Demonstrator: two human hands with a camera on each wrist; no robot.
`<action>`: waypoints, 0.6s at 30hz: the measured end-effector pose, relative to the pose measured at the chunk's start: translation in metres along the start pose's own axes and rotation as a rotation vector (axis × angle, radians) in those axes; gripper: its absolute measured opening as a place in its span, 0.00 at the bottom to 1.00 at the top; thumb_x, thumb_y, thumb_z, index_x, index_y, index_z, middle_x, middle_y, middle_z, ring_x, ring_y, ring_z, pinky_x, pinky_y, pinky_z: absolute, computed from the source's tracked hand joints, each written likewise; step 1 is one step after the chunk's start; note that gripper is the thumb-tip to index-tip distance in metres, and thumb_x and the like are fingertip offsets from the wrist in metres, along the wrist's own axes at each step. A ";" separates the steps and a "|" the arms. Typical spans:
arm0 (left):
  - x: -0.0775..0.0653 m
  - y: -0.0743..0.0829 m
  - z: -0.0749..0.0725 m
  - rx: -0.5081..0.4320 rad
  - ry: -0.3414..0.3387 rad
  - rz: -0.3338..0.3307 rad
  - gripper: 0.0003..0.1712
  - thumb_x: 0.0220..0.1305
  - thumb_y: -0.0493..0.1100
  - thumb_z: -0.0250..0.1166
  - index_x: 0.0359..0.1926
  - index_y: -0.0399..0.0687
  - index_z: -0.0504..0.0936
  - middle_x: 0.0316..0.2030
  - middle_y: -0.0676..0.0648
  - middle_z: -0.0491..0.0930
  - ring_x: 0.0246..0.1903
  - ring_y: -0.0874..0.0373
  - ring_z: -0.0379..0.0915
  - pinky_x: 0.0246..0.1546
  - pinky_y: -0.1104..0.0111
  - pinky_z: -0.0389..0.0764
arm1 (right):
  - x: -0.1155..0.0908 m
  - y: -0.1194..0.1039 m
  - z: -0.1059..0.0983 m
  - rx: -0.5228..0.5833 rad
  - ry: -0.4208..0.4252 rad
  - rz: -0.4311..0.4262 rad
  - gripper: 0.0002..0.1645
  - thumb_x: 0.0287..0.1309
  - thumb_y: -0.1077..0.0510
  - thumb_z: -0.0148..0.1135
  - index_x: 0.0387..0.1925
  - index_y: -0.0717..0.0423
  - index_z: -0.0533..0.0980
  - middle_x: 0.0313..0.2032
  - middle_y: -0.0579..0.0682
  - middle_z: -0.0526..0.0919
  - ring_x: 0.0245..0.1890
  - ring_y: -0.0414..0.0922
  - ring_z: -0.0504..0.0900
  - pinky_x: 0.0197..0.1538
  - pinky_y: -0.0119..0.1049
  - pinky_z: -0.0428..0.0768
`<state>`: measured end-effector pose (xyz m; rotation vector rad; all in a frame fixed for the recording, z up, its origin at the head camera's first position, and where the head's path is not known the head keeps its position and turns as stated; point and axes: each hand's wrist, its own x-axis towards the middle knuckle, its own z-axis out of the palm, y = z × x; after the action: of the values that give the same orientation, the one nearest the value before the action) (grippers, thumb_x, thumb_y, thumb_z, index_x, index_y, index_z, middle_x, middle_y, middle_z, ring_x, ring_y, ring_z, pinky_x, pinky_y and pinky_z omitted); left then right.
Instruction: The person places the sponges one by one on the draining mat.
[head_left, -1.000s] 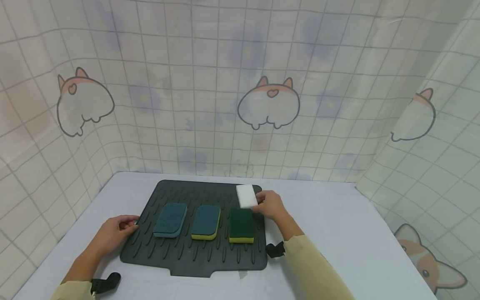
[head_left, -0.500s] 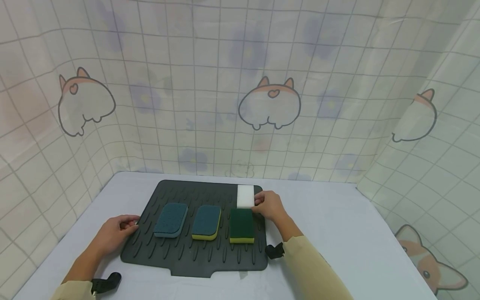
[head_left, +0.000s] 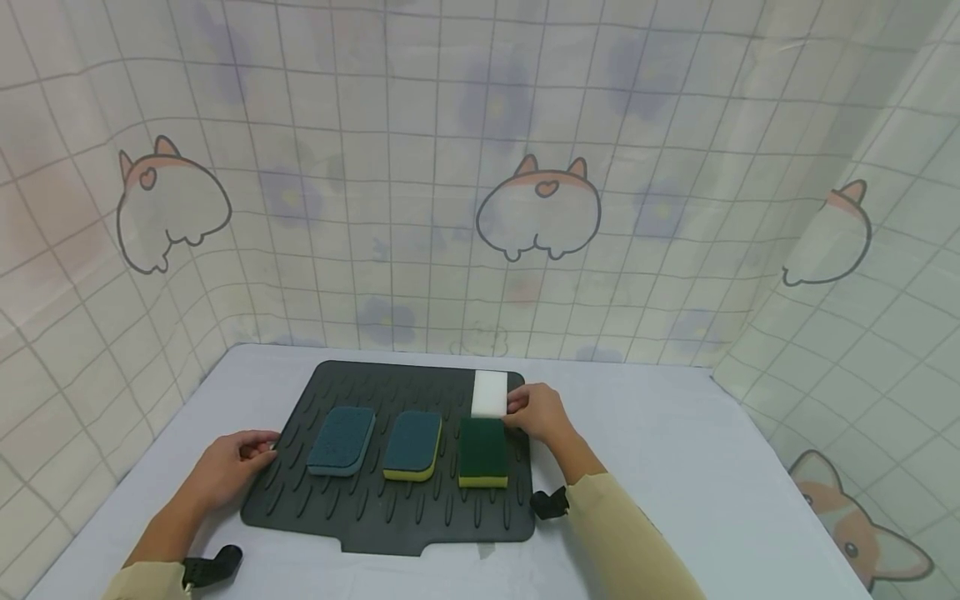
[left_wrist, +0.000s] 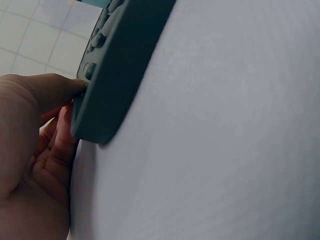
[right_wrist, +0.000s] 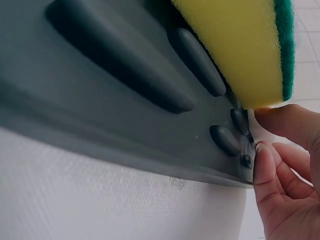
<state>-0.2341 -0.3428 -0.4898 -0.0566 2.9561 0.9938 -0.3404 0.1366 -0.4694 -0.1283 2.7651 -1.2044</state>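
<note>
In the head view a dark grey ridged mat (head_left: pixel 360 517) lies on the white table. My left hand (head_left: pixel 228 467) pinches its left edge; in the left wrist view the thumb (left_wrist: pixel 62 90) lies on the mat's rim (left_wrist: pixel 120 85), fingers below. On the mat are a blue scouring sponge (head_left: pixel 341 440), a blue-and-yellow sponge (head_left: pixel 412 442) and a green-and-yellow sponge (head_left: pixel 482 450). Behind the last one lies a white sponge block (head_left: pixel 490 393). My right hand (head_left: pixel 542 410) holds the block at its right side; the right wrist view hides the block behind the green-and-yellow sponge (right_wrist: pixel 240 50).
The white table (head_left: pixel 652 467) extends right of the mat. A tile-patterned curtain (head_left: pixel 420 167) with corgi drawings surrounds the table at the back and sides. Black wrist straps (head_left: pixel 212 567) sit at both cuffs.
The white sponge block has turned from a tilt to lie straight behind the green-and-yellow sponge, with my right hand at it. My left hand has stayed on the mat's edge.
</note>
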 end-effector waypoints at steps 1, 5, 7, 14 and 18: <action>0.000 0.000 0.000 0.000 -0.002 0.002 0.22 0.71 0.40 0.64 0.60 0.30 0.79 0.40 0.45 0.80 0.37 0.56 0.73 0.34 0.69 0.74 | 0.000 0.000 0.000 0.003 0.001 0.001 0.19 0.55 0.60 0.77 0.48 0.61 0.84 0.37 0.50 0.87 0.37 0.44 0.82 0.42 0.39 0.83; 0.000 0.000 0.000 0.000 -0.004 0.008 0.22 0.71 0.40 0.64 0.60 0.30 0.79 0.40 0.45 0.80 0.37 0.56 0.73 0.34 0.69 0.74 | 0.000 0.000 0.000 0.010 0.005 -0.002 0.18 0.55 0.61 0.77 0.48 0.61 0.84 0.36 0.50 0.86 0.36 0.44 0.82 0.42 0.39 0.83; 0.000 0.000 -0.001 0.000 -0.003 0.011 0.22 0.71 0.40 0.64 0.60 0.30 0.79 0.39 0.45 0.80 0.37 0.57 0.73 0.34 0.69 0.74 | 0.000 0.000 0.000 0.011 0.006 -0.002 0.19 0.55 0.60 0.77 0.48 0.61 0.84 0.36 0.50 0.86 0.36 0.44 0.82 0.42 0.39 0.83; 0.001 -0.003 0.000 -0.007 -0.006 0.011 0.22 0.71 0.41 0.64 0.61 0.31 0.79 0.40 0.45 0.81 0.38 0.57 0.73 0.34 0.69 0.74 | 0.000 -0.001 0.001 0.008 0.005 -0.012 0.18 0.55 0.61 0.76 0.48 0.61 0.84 0.37 0.50 0.87 0.37 0.43 0.82 0.43 0.39 0.83; 0.003 -0.004 0.000 -0.007 -0.005 0.017 0.22 0.71 0.41 0.64 0.60 0.31 0.79 0.40 0.46 0.81 0.38 0.56 0.73 0.34 0.69 0.74 | -0.001 -0.001 0.000 0.013 0.005 -0.025 0.18 0.55 0.61 0.76 0.48 0.61 0.84 0.37 0.50 0.87 0.37 0.44 0.82 0.42 0.39 0.83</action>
<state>-0.2365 -0.3462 -0.4928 -0.0296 2.9538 1.0044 -0.3398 0.1355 -0.4684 -0.1587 2.7669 -1.2304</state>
